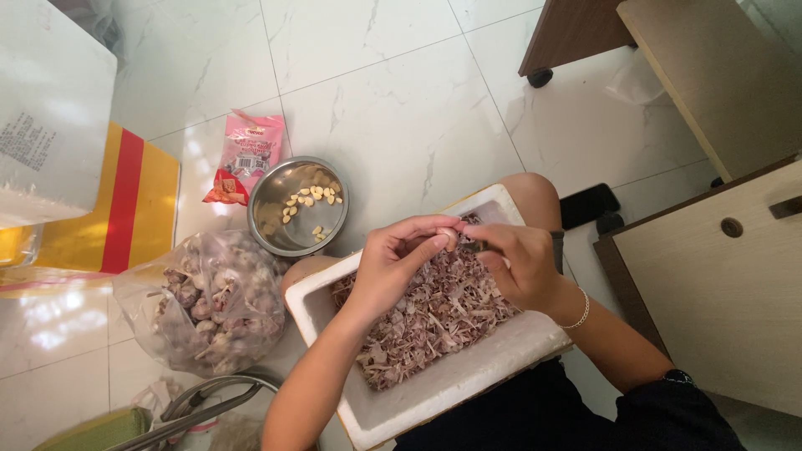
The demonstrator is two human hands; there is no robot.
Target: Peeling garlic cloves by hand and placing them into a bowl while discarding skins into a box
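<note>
While both hands (455, 250) pinch a garlic clove (449, 238) | foam box (434, 392): peels | steel bowl (271, 238): cloves

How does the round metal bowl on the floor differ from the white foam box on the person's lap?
The round metal bowl is shiny and circular; the white foam box is matte and rectangular. The bowl holds a few pale peeled cloves, while the box is filled with purplish papery skins. The bowl sits untouched; the left hand and right hand work over the box. Both are open-topped.

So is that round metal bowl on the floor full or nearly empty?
Nearly empty: the metal bowl holds only a scatter of peeled cloves, with most of its shiny bottom bare.
</note>
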